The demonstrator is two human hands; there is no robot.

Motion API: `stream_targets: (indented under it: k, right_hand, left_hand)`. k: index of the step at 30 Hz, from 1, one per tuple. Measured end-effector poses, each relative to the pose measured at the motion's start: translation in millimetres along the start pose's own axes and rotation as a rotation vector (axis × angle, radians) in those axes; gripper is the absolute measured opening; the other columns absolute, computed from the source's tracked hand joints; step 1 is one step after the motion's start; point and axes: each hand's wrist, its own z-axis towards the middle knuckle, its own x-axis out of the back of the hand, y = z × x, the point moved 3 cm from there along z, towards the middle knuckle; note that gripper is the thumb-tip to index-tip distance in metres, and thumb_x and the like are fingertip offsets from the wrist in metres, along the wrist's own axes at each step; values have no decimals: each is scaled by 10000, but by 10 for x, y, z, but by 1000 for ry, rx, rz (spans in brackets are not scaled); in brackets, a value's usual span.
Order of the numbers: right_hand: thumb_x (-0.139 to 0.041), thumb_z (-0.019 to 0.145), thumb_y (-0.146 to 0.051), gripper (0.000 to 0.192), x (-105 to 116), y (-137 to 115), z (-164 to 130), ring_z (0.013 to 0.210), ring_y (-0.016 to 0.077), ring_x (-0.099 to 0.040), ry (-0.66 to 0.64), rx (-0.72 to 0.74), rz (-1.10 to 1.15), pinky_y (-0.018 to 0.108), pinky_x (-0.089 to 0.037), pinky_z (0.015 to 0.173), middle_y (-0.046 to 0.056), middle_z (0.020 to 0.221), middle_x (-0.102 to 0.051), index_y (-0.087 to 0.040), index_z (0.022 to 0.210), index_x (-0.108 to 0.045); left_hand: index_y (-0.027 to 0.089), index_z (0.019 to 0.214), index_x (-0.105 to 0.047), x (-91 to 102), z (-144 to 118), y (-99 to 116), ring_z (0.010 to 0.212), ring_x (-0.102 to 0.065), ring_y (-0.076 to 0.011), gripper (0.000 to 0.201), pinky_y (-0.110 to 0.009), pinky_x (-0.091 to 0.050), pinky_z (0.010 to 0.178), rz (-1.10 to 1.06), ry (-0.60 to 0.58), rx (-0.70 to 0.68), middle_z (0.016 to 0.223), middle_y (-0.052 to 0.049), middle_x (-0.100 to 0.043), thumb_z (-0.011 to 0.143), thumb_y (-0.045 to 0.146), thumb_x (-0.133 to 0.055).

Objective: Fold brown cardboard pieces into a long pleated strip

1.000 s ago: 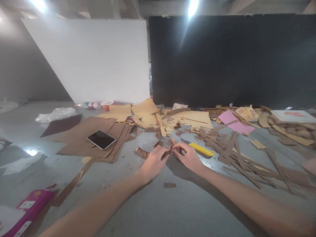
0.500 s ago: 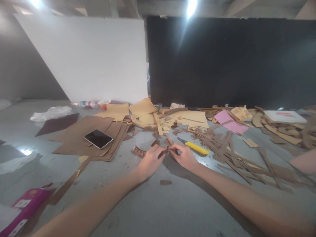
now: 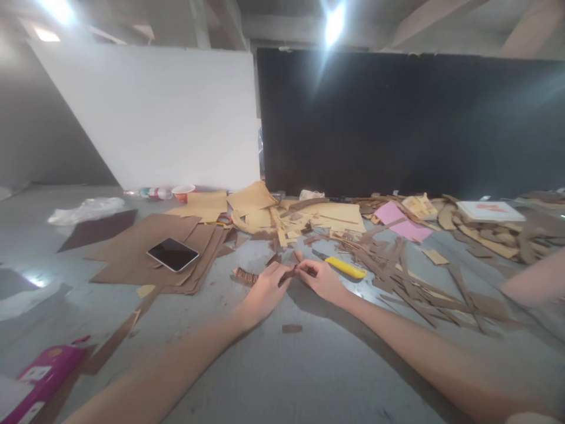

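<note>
Both hands met over the grey floor [image 3: 273,377], near the middle of its littered stretch. Left hand [image 3: 265,291] was curled, its fingertips pinched on one end of a small brown cardboard strip [image 3: 289,275]; right hand [image 3: 321,279] pinched the other end, fingers bent narrow around it. That strip sat between the two hands, just above the floor; whether it touched the floor could not be told.

Just left of the left hand lay a short corrugated cardboard piece [image 3: 245,276] with its ribbed edge showing. A yellow utility knife [image 3: 344,267] lay on the floor just beyond the right hand, apart from it. A tiny brown scrap [image 3: 292,328] lay nearer the person, between the forearms.

Further left, a dark phone [image 3: 172,254] rested face up on a stack of brown cardboard sheets [image 3: 145,250]. Long brown offcuts [image 3: 415,277] spread across the floor to the right, with a pink sheet [image 3: 399,219] behind them. A white board [image 3: 168,112] and a black board [image 3: 410,123] stood upright at the far edge of the floor. A magenta box [image 3: 39,377] lay at the near left corner.
</note>
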Motion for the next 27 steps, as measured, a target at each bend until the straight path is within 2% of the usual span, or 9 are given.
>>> stream_targets:
  k: [14, 17, 21, 25, 27]
  right_hand:
    - [-606, 997, -539, 383, 17, -34, 6, 643, 158, -508, 16, -13, 12, 268, -387, 608, -3, 697, -599, -193, 873, -713]
    - [-566, 1018, -553, 403, 52, -30, 1, 643, 165, -495, 92, -20, 24, 271, -377, 593, 0, 705, -578, -198, 896, -712]
    - [-543, 1027, -565, 414, 102, 8, -10, 572, 155, -416, 181, -71, 60, 271, -318, 531, -23, 643, -477, -208, 876, -688]
    - [-550, 1027, -564, 421, 101, 2, -18, 594, 154, -431, 149, -42, 56, 270, -332, 546, -12, 677, -513, -201, 881, -705]
    - [-551, 1030, -564, 422, 92, -20, -25, 616, 155, -455, 136, -25, 56, 269, -352, 567, -3, 714, -561, -197, 923, -729]
  left_hand:
    - [238, 1234, -681, -17, -11, -33, 1082, -722, -229, 234, -382, -602, 946, 12, -28, 69, 1131, -83, -717, 1007, 195, -640]
    - [243, 1266, -673, 1, 22, 0, 1115, -714, -235, 236, -403, -593, 989, 27, -22, 70, 1186, -87, -719, 1038, 235, -612]
    - [223, 1247, -682, 30, 65, 37, 1161, -701, -238, 228, -415, -567, 1046, 43, -5, 80, 1237, -101, -711, 1081, 245, -528]
    - [248, 1416, -600, 49, 64, 15, 1175, -710, -232, 337, -405, -575, 1022, 50, -10, 164, 1296, -98, -722, 1113, 266, -455]
    - [272, 1460, -569, 51, 57, 10, 1183, -714, -216, 366, -387, -573, 1024, 35, -27, 162, 1329, -86, -722, 1120, 261, -432]
